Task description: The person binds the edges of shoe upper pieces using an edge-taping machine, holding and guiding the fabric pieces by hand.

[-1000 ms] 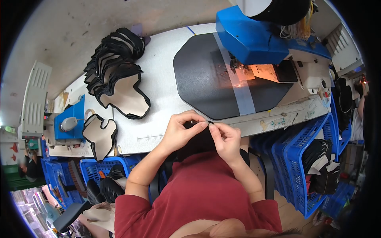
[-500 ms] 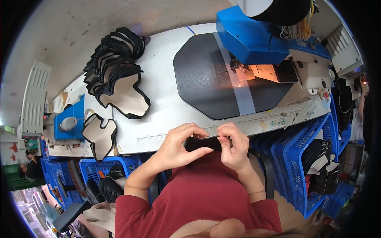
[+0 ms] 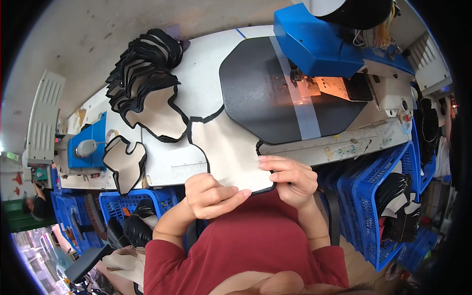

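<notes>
At the near edge of a pale worktable (image 3: pixel 201 73), a cream panel with black edging (image 3: pixel 228 147) is held by both hands, its near end brought over the table's edge toward a maroon shirt (image 3: pixel 246 241). The near corner is pinched by the left hand (image 3: pixel 215 196), fingers curled narrow; the right side is gripped by the right hand (image 3: pixel 293 181), fingers bent. The panel's underside is hidden, and parts of its near border are covered by fingers. Whether its right side passes under the octagonal black plate (image 3: pixel 246 93) or merely meets it cannot be told.

Beneath the blue machine head (image 3: pixel 317 42), small parts are blurred by orange glare; the machine's top is cut off by the frame. Bare tabletop is left between the plate and a fanned stack of similar pieces (image 3: pixel 152 105), and again, beside printed ruler marks (image 3: pixel 187 168), between the panel and a single notched piece (image 3: pixel 125 160). The plate is smooth, crossed by a translucent strip (image 3: pixel 301 101). At right, dark, crumpled material (image 3: pixel 396 196) is contained in a latticed blue plastic basket (image 3: pixel 366 216).
</notes>
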Demonstrator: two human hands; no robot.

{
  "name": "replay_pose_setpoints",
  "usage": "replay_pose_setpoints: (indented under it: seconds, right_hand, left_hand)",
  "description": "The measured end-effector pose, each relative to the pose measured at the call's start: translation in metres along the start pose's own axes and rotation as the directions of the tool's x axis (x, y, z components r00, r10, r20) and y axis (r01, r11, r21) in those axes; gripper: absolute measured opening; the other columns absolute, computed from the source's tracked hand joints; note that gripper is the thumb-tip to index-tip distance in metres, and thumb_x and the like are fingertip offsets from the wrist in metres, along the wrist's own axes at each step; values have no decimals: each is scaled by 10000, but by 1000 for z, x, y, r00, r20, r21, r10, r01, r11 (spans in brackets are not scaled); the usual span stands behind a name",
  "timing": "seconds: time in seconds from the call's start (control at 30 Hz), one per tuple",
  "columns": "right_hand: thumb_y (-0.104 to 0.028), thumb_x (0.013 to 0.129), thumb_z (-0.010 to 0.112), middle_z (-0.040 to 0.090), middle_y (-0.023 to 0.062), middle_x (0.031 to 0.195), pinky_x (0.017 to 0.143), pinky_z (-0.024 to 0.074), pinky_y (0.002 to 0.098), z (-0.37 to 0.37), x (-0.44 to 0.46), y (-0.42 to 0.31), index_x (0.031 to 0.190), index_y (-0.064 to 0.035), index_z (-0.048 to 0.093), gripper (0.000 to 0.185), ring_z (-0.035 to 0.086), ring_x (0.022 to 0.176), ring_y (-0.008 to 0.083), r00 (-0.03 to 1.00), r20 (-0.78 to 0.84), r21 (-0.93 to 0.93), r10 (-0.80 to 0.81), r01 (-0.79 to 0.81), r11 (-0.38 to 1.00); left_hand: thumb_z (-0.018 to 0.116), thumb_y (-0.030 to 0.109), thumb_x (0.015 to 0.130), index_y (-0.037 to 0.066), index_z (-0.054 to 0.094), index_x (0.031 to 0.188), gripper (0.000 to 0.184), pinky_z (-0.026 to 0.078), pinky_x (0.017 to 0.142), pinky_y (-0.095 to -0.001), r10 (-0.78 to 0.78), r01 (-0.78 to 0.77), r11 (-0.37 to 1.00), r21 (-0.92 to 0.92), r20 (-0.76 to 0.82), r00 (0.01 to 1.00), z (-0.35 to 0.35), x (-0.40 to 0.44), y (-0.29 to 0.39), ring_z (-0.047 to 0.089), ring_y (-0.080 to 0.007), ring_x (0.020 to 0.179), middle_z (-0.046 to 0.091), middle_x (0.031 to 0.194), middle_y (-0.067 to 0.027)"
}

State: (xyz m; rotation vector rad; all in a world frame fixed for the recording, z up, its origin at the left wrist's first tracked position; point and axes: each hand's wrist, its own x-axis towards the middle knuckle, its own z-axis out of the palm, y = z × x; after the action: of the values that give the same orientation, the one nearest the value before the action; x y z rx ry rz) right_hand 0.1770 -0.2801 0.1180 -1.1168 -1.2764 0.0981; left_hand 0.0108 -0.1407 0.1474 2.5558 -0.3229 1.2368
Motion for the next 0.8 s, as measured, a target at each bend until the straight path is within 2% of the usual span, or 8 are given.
replay_pose_setpoints:
  seconds: [0.13, 0.4, 0.53, 0.6, 0.63, 0.67, 0.73, 0.8]
  right_hand:
    - [193, 723, 565, 709, 217, 920, 782, 593, 422, 0, 1, 0, 862, -24, 564, 258, 706, 902, 373, 999, 15, 18, -32, 31, 999]
    - [162, 731, 613, 707, 204, 949, 787, 591, 410, 1, 0, 7, 860, -19, 566, 227, 704, 915, 368, 998, 20, 66, -54, 52, 996]
    - [167, 739, 623, 708, 193, 956, 773, 590, 377, 4, 0, 5, 849, -8, 571, 214, 713, 890, 330, 999, 27, 137, 22, -26, 990]
    - [157, 770, 630, 713, 168, 951, 766, 584, 345, 8, -6, 1, 856, -3, 587, 187, 715, 873, 273, 968, -28, 207, 248, -237, 949]
    - [152, 785, 633, 716, 155, 948, 762, 581, 328, 9, -7, -1, 859, -1, 595, 174, 716, 864, 245, 933, -49, 247, 356, -334, 909]
    - [141, 796, 639, 717, 140, 941, 761, 577, 315, 12, -5, -2, 868, 3, 603, 160, 710, 861, 220, 902, -62, 325, 427, -386, 863]
    - [119, 819, 652, 719, 111, 926, 757, 568, 288, 17, 2, -4, 887, 10, 619, 132, 699, 854, 171, 824, -65, 475, 563, -470, 743]
    - [99, 837, 653, 703, 98, 939, 782, 558, 271, 17, 5, -2, 954, 28, 638, 137, 683, 876, 160, 808, -37, 428, 588, -519, 740]
  left_hand:
    - [707, 122, 566, 147, 763, 893, 333, 299, 452, -222, 83, -81, 996, 41, -32, 996, 2, -3, 0, 434, -72, 573, 585, 808, 58]
    - [677, 145, 569, 142, 761, 912, 353, 298, 470, -221, 128, -125, 989, 76, -26, 991, 3, -6, -1, 434, -88, 601, 594, 830, 60]
    - [741, 56, 576, 100, 738, 883, 310, 379, 515, -241, -123, 115, 958, -264, -12, 992, -3, -7, -6, 510, -123, 633, 612, 843, 16]
    - [772, 9, 608, 61, 710, 957, 358, 431, 554, -266, -391, 298, 799, -522, -74, 917, 10, -17, -11, 558, -145, 662, 624, 847, -20]
    - [794, 5, 655, 2, 612, 1145, 523, 496, 702, -317, -655, 477, 533, -699, 16, 755, 12, -20, -5, 616, -186, 803, 643, 941, -95]
    - [752, 51, 754, -16, 460, 1322, 642, 488, 837, -338, -652, 579, 435, -689, 203, 731, 4, -21, -10, 605, -194, 931, 633, 1036, -123]
    - [716, 77, 806, -18, 420, 1360, 635, 458, 917, -337, -678, 684, 94, -723, 457, 576, 0, -17, -13, 586, -198, 1008, 615, 1072, -119]
    - [680, 124, 875, 7, 423, 1334, 539, 447, 897, -294, -715, 712, -17, -702, 506, 482, -4, -16, -9, 568, -144, 968, 599, 1021, -84]
